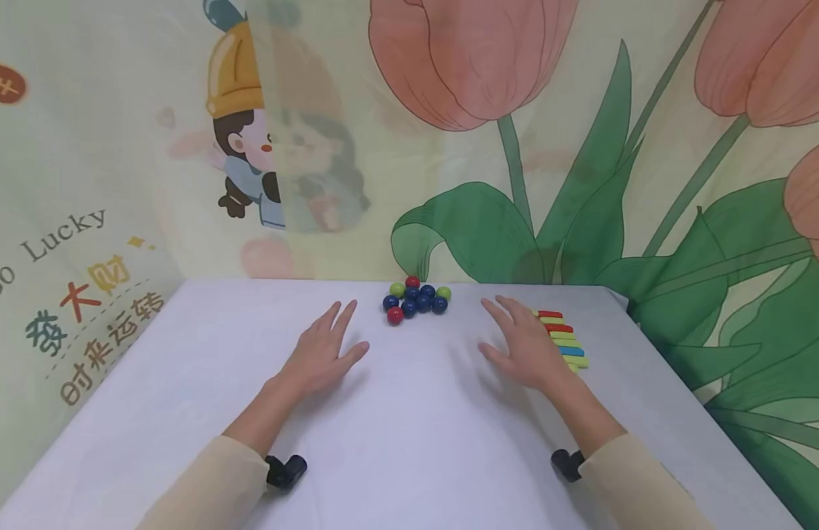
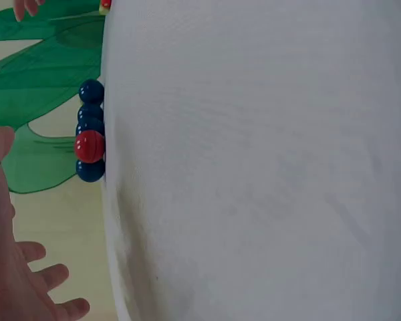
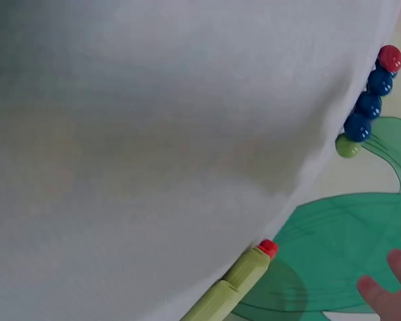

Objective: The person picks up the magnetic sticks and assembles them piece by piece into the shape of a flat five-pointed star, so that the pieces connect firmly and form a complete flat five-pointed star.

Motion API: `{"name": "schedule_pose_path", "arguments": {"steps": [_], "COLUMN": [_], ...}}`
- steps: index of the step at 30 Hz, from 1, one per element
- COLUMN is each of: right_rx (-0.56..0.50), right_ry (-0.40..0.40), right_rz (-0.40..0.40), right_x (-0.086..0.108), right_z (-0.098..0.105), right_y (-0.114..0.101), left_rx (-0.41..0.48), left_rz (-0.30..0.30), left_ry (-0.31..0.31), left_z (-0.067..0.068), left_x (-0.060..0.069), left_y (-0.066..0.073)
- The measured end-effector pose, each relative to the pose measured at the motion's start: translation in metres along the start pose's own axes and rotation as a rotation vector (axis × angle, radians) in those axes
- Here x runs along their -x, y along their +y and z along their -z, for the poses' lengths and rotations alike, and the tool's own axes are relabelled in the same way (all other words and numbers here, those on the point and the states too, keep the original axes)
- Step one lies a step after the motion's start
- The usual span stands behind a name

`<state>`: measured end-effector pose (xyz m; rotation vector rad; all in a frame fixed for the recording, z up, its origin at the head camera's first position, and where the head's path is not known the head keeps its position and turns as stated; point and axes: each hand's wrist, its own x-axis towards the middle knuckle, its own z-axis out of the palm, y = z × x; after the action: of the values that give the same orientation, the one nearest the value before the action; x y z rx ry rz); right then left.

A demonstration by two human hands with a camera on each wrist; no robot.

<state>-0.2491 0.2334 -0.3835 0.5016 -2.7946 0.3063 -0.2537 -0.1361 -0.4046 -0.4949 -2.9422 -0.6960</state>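
Observation:
My left hand (image 1: 320, 355) is held above the white cloth left of centre, fingers spread and holding nothing; its fingers show at the lower left of the left wrist view. My right hand (image 1: 525, 346) hovers on the other side, fingers apart and empty, just left of a row of coloured sticks (image 1: 566, 341), partly covering it. Between and beyond the hands lies a cluster of shiny balls: blue ones (image 1: 423, 302), red ones (image 1: 395, 316) and green ones (image 1: 443, 294). Green sticks (image 3: 244, 275) and a red one appear low in the right wrist view.
White cloth (image 1: 409, 427) covers the table, whose far edge runs just behind the balls. A printed backdrop with tulips (image 1: 472, 59) and a cartoon figure (image 1: 247, 147) hangs behind. Black devices (image 1: 286, 472) are worn at both wrists, by the beige sleeves.

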Motion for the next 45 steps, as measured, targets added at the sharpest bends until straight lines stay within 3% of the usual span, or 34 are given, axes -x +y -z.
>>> {"name": "schedule_pose_path", "arguments": {"steps": [6, 10, 19, 23, 26, 30, 33, 41, 45], "right_rx": [-0.1, -0.165, -0.287, -0.318, -0.346, -0.37, -0.372, -0.354, -0.335], "right_ry": [-0.018, -0.032, -0.028, -0.045, -0.043, -0.042, -0.064, -0.084, -0.136], "right_rz": [-0.076, -0.169, -0.299, -0.35, -0.383, -0.436, -0.46, -0.538, -0.551], "right_x": [0.008, 0.011, 0.017, 0.025, 0.031, 0.036, 0.041, 0.052, 0.055], "right_z": [0.0, 0.004, 0.006, 0.007, 0.012, 0.014, 0.012, 0.015, 0.015], "right_y": [0.015, 0.024, 0.039, 0.048, 0.056, 0.066, 0.071, 0.082, 0.085], "left_rx": [0.128, 0.211, 0.364, 0.429, 0.47, 0.473, 0.46, 0.42, 0.386], "left_rz": [0.033, 0.053, 0.163, 0.229, 0.258, 0.259, 0.274, 0.292, 0.305], "left_ry": [-0.048, -0.032, 0.111, 0.166, 0.244, 0.344, 0.373, 0.373, 0.372], "left_z": [-0.009, -0.018, -0.035, -0.047, -0.055, -0.064, -0.069, -0.075, -0.076], "left_x": [-0.016, -0.027, -0.043, -0.05, -0.058, -0.066, -0.069, -0.074, -0.076], "left_y": [0.006, 0.007, 0.005, 0.013, 0.022, 0.032, 0.037, 0.043, 0.045]}}
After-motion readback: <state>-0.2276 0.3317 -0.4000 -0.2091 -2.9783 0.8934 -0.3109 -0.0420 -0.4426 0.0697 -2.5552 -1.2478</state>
